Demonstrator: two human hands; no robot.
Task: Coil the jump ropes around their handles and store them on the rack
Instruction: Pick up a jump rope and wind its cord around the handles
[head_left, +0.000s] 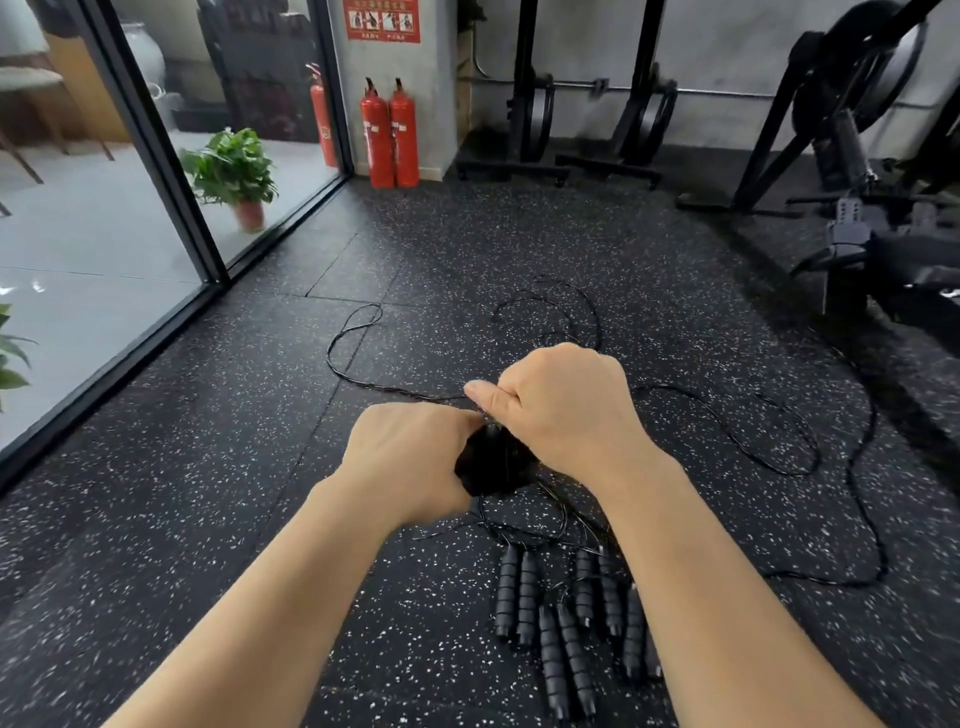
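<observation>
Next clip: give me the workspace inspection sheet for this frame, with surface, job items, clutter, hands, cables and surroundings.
Surface: black rubber gym floor with white speckles, laid in tiles.
Job's things: black handle bundle held between both hands; thin black rope trailing loose across the floor; spare black ribbed foam handles lying side by side near the person.
Clutter: nothing seen.
Grippers: left hand grips the bundle; right hand pinches the rope above it.
Cables: further loose rope loops on the right, uncoiled.
Surroundings: two red fire extinguishers by the wall, potted green plant behind glass, black exercise machines; storage rack not identifiable.
</observation>
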